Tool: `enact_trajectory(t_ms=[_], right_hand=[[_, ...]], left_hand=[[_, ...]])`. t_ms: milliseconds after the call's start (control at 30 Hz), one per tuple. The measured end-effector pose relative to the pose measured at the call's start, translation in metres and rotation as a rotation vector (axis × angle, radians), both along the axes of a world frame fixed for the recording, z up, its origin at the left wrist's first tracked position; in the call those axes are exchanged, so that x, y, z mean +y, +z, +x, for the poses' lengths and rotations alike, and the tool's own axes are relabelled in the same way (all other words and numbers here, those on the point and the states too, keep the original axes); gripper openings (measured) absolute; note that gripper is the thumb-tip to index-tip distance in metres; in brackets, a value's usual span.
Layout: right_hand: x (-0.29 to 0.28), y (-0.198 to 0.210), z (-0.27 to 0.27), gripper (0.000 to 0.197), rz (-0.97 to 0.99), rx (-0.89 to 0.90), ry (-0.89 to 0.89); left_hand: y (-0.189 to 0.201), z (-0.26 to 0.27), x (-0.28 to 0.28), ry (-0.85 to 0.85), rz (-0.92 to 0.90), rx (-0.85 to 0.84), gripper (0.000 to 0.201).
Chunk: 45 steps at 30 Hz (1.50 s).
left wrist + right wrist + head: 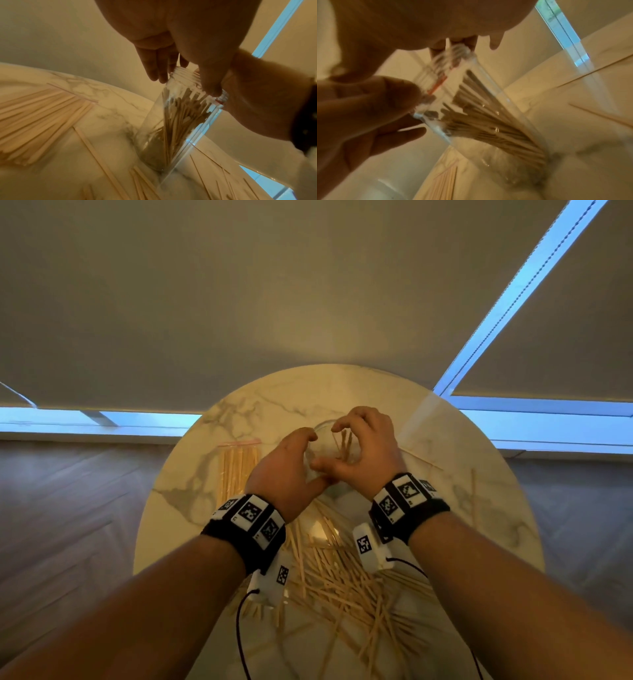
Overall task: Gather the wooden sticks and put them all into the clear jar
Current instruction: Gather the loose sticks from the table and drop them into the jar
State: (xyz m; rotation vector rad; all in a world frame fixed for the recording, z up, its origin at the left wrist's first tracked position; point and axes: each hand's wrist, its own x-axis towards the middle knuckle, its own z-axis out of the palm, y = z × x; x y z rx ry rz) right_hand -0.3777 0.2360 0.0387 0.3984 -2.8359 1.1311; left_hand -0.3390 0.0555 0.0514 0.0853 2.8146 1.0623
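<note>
From the head view, your left hand (287, 463) and right hand (363, 450) cup the mouth of the clear jar (325, 440), fingers curled around its rim, at the middle of the round marble table (479, 474). Loose wooden sticks (342, 583) lie scattered on the near side; a bag of sticks (238, 467) lies left. In the left wrist view, your fingers (154, 67) touch the rim, pressed together. In the right wrist view, blurred fingertips (399, 86) press the threaded neck; sticks lean inside the jar.
</note>
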Motion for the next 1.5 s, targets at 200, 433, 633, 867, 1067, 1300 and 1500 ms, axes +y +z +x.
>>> enact_trajectory(t_ms=[200, 433, 633, 867, 1067, 1300, 1500], right_hand=[[0.062, -0.009, 0.013, 0.064, -0.188, -0.027, -0.106], [0.146, -0.083, -0.013, 0.068, 0.618, -0.527, -0.081], [0.154, -0.089, 0.051, 0.043, 0.663, -0.346, -0.01], [0.132, -0.083, 0.136, 0.041, 0.459, -0.366, 0.018], [0.12, -0.064, 0.196, 0.08, 0.503, -0.461, 0.036], [0.108, -0.081, 0.241, 0.094, 0.505, -0.646, 0.015], [0.074, -0.082, 0.21, 0.051, 0.43, -0.544, 0.128]], left_hand=[[-0.011, 0.028, -0.017, 0.016, 0.035, -0.094, 0.094], [-0.065, 0.12, -0.064, -0.012, -0.498, -0.459, 0.101], [-0.08, 0.163, -0.047, -0.078, -0.575, -0.489, 0.106], [-0.079, 0.182, -0.002, -0.072, -0.509, -0.442, 0.069], [-0.081, 0.19, 0.008, -0.041, -0.468, -0.403, 0.06], [-0.083, 0.208, 0.016, -0.163, -0.468, -0.39, 0.075], [-0.086, 0.206, 0.017, -0.126, -0.429, -0.407, 0.072]])
